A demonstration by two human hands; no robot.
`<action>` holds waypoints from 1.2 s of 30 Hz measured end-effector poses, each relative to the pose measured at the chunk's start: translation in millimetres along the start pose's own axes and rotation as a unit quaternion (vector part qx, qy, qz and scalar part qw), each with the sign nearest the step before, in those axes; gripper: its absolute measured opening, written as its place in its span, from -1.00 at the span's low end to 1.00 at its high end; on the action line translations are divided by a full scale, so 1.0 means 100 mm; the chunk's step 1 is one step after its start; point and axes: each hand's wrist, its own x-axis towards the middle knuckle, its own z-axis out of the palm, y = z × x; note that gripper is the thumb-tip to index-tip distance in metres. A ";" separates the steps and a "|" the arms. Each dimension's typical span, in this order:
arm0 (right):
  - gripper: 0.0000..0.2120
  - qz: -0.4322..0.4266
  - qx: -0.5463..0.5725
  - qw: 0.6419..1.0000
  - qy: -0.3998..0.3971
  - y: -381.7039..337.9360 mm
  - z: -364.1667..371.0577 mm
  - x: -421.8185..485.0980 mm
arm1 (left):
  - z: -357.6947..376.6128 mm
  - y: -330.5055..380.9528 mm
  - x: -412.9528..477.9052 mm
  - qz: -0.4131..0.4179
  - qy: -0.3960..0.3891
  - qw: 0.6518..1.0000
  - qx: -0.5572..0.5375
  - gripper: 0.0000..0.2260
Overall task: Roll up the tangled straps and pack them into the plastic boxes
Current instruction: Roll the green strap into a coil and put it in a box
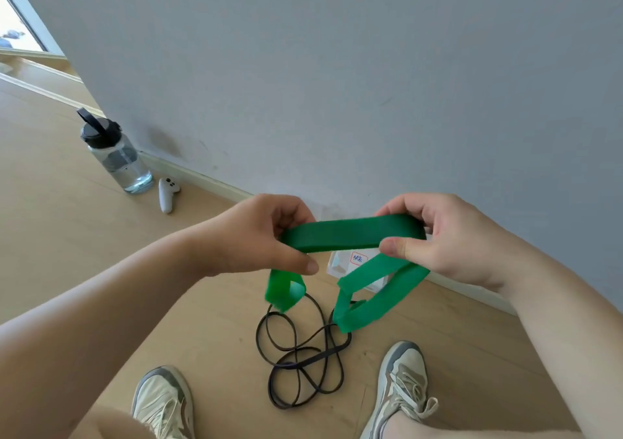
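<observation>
The green strap [350, 236] is up off the floor, its flat top span running side to side between both hands, with a short loop dangling under its left end and a longer doubled loop under its right. The left hand [256, 236] pinches the left end between thumb and curled fingers, and the right hand [448, 239] clamps the right end under its thumb, so either could start the roll. Below the strap lies the tangled black strap [303, 354], and just beyond it, half hidden, is the plastic box [340, 263].
</observation>
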 end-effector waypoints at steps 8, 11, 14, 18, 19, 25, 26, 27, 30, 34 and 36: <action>-0.70 -0.046 0.116 0.984 -0.126 -0.08 0.17 -0.06 | 0.18 0.34 -0.17 0.077 0.021 0.990 -0.117 -0.57; -0.72 -0.050 0.170 0.979 -0.099 -0.15 0.31 0.00 | 0.23 0.39 -0.15 0.084 0.047 0.992 -0.081 -0.49; -0.76 -0.048 0.116 0.990 -0.071 -0.13 0.35 0.06 | 0.23 0.33 -0.09 0.062 0.015 0.997 0.048 -0.47; -0.71 -0.035 0.129 0.990 -0.045 -0.07 0.26 0.09 | 0.20 0.05 0.01 0.038 -0.020 0.978 0.206 -0.69; -0.71 -0.031 0.134 0.990 -0.033 -0.05 0.20 0.08 | 0.18 0.00 0.03 0.028 -0.013 0.978 0.207 -0.73; -0.72 0.035 0.004 0.999 0.012 0.25 -0.04 0.05 | 0.05 0.06 -0.03 0.006 -0.031 0.988 0.152 -0.65; -0.72 0.045 -0.019 0.999 0.019 0.29 -0.05 0.05 | 0.03 0.10 -0.06 0.007 -0.055 0.993 0.103 -0.63; -0.72 0.053 -0.033 0.998 0.022 0.31 -0.05 0.04 | 0.00 0.14 -0.09 0.009 -0.076 0.996 0.045 -0.62; -0.72 0.055 -0.050 0.997 0.032 0.34 -0.03 0.05 | -0.01 0.20 -0.11 0.010 -0.091 0.995 -0.047 -0.68; -0.75 0.046 -0.080 0.995 0.023 0.29 0.01 0.05 | 0.06 0.12 -0.05 -0.030 -0.064 0.996 0.046 -0.65; -0.73 0.053 -0.066 0.996 -0.010 0.27 0.02 0.04 | 0.10 0.07 -0.03 -0.042 -0.045 0.990 0.124 -0.58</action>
